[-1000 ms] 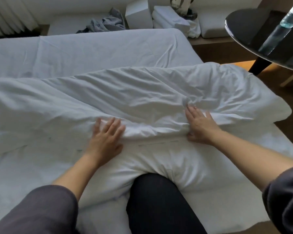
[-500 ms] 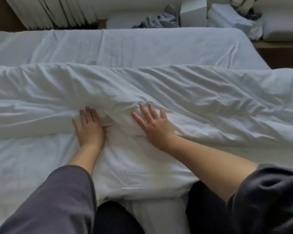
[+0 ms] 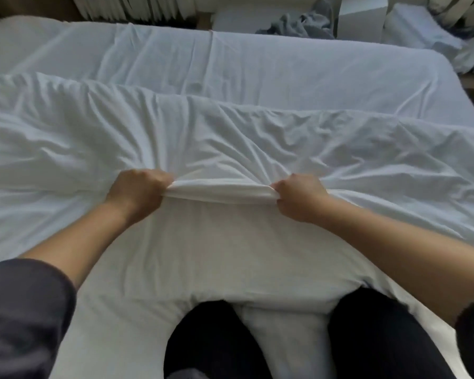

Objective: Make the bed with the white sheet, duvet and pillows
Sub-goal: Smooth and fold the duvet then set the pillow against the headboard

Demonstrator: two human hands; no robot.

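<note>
Now both hands clamp a fold of the duvet

White and heavily creased, the duvet (image 3: 230, 143) lies across the bed in a long ridge from 9 o'clock to 3 o'clock. Its near part drapes flat toward 6 o'clock, where two legs (image 3: 216, 340) in dark trousers press against it. Beyond it, toward 12 o'clock, the white sheet (image 3: 257, 64) is stretched smoother over the mattress. One duvet and one sheet show. A pale rounded shape (image 3: 14, 31) at 10 o'clock is too blurred to tell whether it is a pillow.

Two hands work at the centre: the left hand (image 3: 137, 190) on the 9 o'clock side and the right hand (image 3: 298, 196) on the 3 o'clock side, with a taut raised fold of duvet between them. The fingers (image 3: 162, 179) of each are curled tight, clamped on that fold. Half a second ago both hands lay flat on the duvet, fingers spread and closer together; now they are fists set farther apart.

At 1 o'clock sit one grey garment (image 3: 301, 23), one white box (image 3: 361, 20) and a pile of folded white linen (image 3: 419, 28).
</note>
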